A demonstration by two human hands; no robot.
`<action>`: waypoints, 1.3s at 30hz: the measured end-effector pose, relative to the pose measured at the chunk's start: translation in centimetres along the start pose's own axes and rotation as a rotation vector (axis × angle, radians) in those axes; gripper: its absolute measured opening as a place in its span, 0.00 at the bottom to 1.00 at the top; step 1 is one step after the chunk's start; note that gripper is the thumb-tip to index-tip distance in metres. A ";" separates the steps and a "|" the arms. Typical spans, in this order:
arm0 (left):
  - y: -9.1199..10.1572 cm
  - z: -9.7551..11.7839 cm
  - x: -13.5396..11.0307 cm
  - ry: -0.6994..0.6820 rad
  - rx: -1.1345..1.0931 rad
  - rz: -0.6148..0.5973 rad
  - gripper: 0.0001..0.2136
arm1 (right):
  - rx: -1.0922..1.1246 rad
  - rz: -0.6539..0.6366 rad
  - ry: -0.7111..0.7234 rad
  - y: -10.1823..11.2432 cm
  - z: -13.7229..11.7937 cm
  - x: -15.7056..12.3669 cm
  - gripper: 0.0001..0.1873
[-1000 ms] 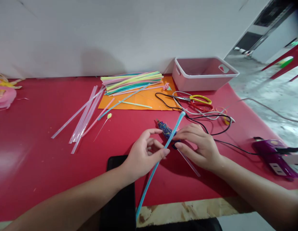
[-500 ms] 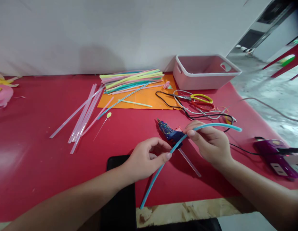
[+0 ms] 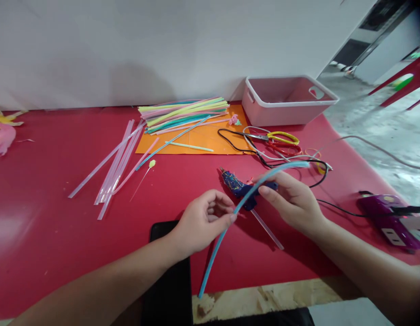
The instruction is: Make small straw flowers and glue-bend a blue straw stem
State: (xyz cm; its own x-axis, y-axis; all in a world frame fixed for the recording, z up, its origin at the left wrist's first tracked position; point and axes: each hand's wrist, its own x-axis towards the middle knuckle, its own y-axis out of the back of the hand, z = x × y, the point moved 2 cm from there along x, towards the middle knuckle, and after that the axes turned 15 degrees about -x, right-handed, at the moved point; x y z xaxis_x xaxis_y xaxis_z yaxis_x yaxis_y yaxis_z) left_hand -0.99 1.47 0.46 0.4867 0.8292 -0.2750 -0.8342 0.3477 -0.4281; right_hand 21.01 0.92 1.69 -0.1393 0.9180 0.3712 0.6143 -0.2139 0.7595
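My left hand (image 3: 205, 222) pinches a light blue pipe cleaner (image 3: 250, 192) near its middle, between thumb and fingers. The pipe cleaner bends in an arc, its lower end hanging over the front of the table and its upper end passing by my right hand (image 3: 293, 201). The right hand's thumb and index finger stand apart around the pipe cleaner; whether they touch it is hard to see. Under the hands lies a dark blue glue gun (image 3: 233, 183) with a clear glue stick (image 3: 267, 229) sticking out of its rear. Part of the gun is hidden.
Pipe cleaners (image 3: 186, 113) lie piled on orange paper (image 3: 210, 145), with clear glue sticks (image 3: 116, 163) to the left. Scissors (image 3: 283, 138) and cables sit near a pink bin (image 3: 288, 111). A purple power strip (image 3: 376, 217) is at right, a black object (image 3: 169, 280) in front.
The right thumb and finger have parted from their pinch on the pipe cleaner. Its upper end has swung up and left into a rounder arc. The left hand keeps its hold.
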 end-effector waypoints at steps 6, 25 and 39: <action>1.3 0.9 0.9 -0.105 -0.287 0.222 0.15 | -0.379 -0.201 0.160 -0.3 1.4 -0.2 0.22; 1.4 0.5 0.9 -0.066 -0.312 0.201 0.15 | -0.326 0.028 -0.027 -0.2 2.2 -0.3 0.19; 1.4 0.6 0.9 -0.059 -0.352 0.201 0.20 | -0.038 -0.051 0.299 0.1 1.9 -0.6 0.09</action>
State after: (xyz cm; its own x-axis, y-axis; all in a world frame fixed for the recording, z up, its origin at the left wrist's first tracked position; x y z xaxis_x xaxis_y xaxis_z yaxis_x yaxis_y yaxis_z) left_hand -1.87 2.99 0.16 0.2984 0.8928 -0.3375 -0.7666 0.0135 -0.6420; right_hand 22.65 1.00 0.50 -0.3955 0.7902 0.4682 0.5717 -0.1872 0.7988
